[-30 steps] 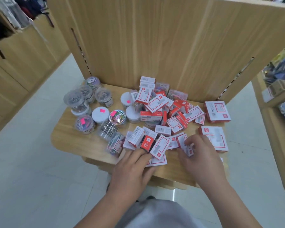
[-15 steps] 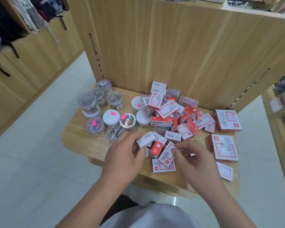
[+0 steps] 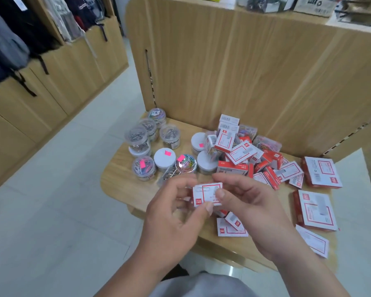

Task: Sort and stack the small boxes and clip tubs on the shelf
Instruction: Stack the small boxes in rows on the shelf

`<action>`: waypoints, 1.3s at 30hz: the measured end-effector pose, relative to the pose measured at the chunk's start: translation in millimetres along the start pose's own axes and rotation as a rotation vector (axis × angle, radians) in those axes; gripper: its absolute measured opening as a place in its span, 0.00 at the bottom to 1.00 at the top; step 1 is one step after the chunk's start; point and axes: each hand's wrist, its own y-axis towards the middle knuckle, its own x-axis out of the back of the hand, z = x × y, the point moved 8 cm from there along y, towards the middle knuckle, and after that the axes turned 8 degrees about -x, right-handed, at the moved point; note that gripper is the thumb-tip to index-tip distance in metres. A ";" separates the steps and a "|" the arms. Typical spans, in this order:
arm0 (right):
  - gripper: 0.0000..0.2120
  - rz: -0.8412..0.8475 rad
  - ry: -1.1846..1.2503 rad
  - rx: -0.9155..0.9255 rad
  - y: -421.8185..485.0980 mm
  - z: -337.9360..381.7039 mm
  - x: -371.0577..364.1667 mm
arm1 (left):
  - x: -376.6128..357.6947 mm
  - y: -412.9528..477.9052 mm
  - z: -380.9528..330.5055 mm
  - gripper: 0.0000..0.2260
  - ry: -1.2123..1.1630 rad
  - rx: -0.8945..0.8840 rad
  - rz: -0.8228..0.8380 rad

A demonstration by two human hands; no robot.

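Note:
A small red-and-white box is held above the wooden shelf, gripped from both sides. My left hand pinches its left and lower edge. My right hand holds its right side, thumb on the top face. Behind them lies a loose heap of small red-and-white boxes. Round clear clip tubs stand in a cluster at the shelf's left, some stacked, some with white lids. More boxes lie below my hands, partly hidden.
Two larger flat red-and-white boxes lie at the shelf's right, and a flat one lies at the front right edge. A tall wooden back panel rises behind the shelf. Tiled floor lies to the left, with wooden cabinets beyond it.
Both hands rose off the pile and now hold one small box between them, above the shelf's front. The camera view shifted left and tilted up.

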 end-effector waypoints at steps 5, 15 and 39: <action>0.09 -0.060 -0.030 0.057 9.7 2.4 -33.6 | 34.9 7.5 25.9 0.16 -0.064 0.194 -0.030; 0.07 -0.298 -0.299 0.137 20.3 -4.3 -58.3 | 129.6 26.9 104.3 0.09 0.473 0.154 -0.091; 0.35 -0.364 -1.109 0.262 36.4 -31.0 -71.3 | 71.8 87.9 41.3 0.29 0.603 -0.398 0.463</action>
